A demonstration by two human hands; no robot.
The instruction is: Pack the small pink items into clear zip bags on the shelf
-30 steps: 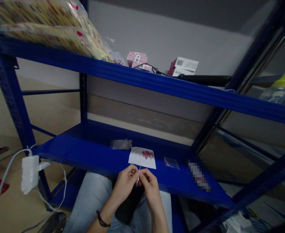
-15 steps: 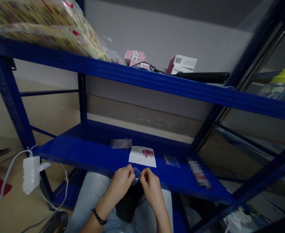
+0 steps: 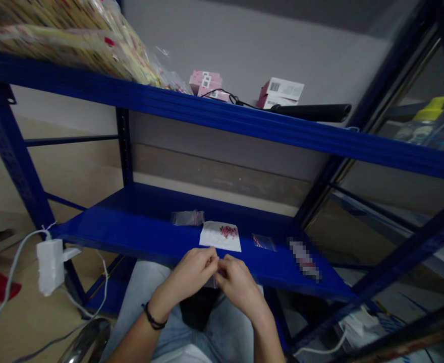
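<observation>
My left hand (image 3: pixel 189 278) and my right hand (image 3: pixel 239 285) meet at the front edge of a low blue metal shelf (image 3: pixel 131 227). Pinched between their fingertips is a small clear plastic bag (image 3: pixel 215 279), mostly hidden by my fingers. Just beyond my hands lies a white paper sheet (image 3: pixel 211 237) holding a cluster of small pink beads (image 3: pixel 228 231). A crumpled clear bag (image 3: pixel 187 218) rests to its left. To its right lies a small clear bag with pink bits inside (image 3: pixel 263 242). Further right is a pixelated, unreadable flat item (image 3: pixel 304 259).
A blue upper shelf (image 3: pixel 222 116) holds large printed plastic bags (image 3: pixel 63 45), pink boxes (image 3: pixel 206 83), a white-and-red box (image 3: pixel 280 93) and a black rod (image 3: pixel 313 112). A white power adapter (image 3: pixel 50 266) with cables hangs at the left. My jeans-covered legs lie below.
My hands have drawn closer together, and the small clear bag is now mostly covered by my fingers. The view has shifted slightly, so the shelves sit higher in the picture.
</observation>
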